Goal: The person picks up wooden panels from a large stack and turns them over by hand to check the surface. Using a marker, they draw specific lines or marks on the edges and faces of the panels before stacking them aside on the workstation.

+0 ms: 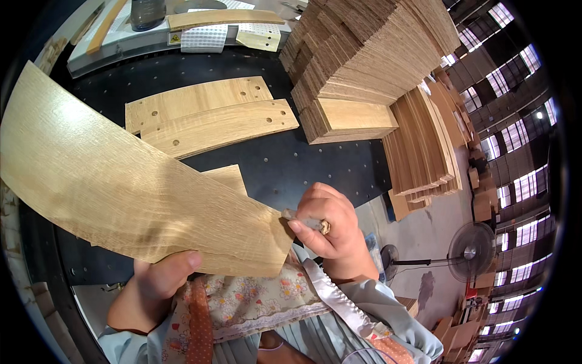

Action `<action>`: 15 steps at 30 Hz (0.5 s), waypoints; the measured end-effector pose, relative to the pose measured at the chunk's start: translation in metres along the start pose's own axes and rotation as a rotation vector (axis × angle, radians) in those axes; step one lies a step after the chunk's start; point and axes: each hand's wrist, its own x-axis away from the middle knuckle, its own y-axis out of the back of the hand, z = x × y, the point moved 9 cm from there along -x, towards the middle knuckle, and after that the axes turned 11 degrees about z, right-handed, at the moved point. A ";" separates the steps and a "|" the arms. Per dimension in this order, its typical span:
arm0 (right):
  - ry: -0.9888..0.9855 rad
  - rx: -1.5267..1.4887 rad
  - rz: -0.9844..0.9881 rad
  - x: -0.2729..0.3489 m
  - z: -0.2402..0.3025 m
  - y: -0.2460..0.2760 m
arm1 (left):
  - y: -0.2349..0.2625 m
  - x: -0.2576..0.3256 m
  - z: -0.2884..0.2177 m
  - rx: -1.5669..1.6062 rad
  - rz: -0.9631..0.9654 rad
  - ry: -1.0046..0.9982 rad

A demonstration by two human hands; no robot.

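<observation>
My left hand (165,276) grips a long, wide light-wood board (130,176) by its near edge, thumb on top. The board is held tilted, stretching from the far left down to my right hand. At its right end my right hand (332,224) is closed around a small, greyish-white, crumpled-looking piece (308,221), whose kind I cannot make out. One tip of that piece is at the board's end edge. Partly beneath the held board, another wood piece (229,178) shows a corner.
Two drilled wood panels (221,127) lie on the dark perforated table (285,164). Tall stacks of boards (370,54) stand at the back right, with more stacked panels (421,142) beside them. A white machine (127,48) carries a curved wood strip (224,18). A fan (470,250) stands at right.
</observation>
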 end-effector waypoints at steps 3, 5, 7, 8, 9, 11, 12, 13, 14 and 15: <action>0.002 0.005 0.011 0.001 0.000 -0.001 | -0.004 0.000 -0.001 0.025 -0.010 0.021; 0.008 0.011 0.014 0.002 0.000 -0.001 | -0.004 0.002 -0.001 0.029 -0.031 0.034; 0.016 0.019 0.018 0.003 0.000 -0.002 | -0.004 0.003 -0.002 0.018 -0.016 0.026; 0.016 0.017 0.015 0.003 0.000 -0.002 | -0.005 0.003 -0.002 0.012 -0.009 0.021; 0.008 0.019 0.012 0.004 0.000 -0.002 | -0.006 0.002 -0.002 0.022 -0.012 0.045; -0.003 0.017 0.015 0.003 0.000 -0.001 | -0.009 0.000 -0.003 0.041 -0.019 0.093; 0.002 0.010 0.022 0.002 0.001 -0.002 | -0.009 0.000 -0.003 0.029 -0.018 0.080; 0.005 0.004 0.028 0.001 0.002 -0.003 | -0.009 0.001 -0.003 0.016 -0.017 0.067; 0.005 0.004 0.025 0.002 0.002 -0.003 | -0.009 0.001 -0.004 0.004 -0.016 0.055; 0.005 0.007 0.022 0.003 0.000 -0.003 | -0.009 0.001 -0.004 0.000 -0.020 0.050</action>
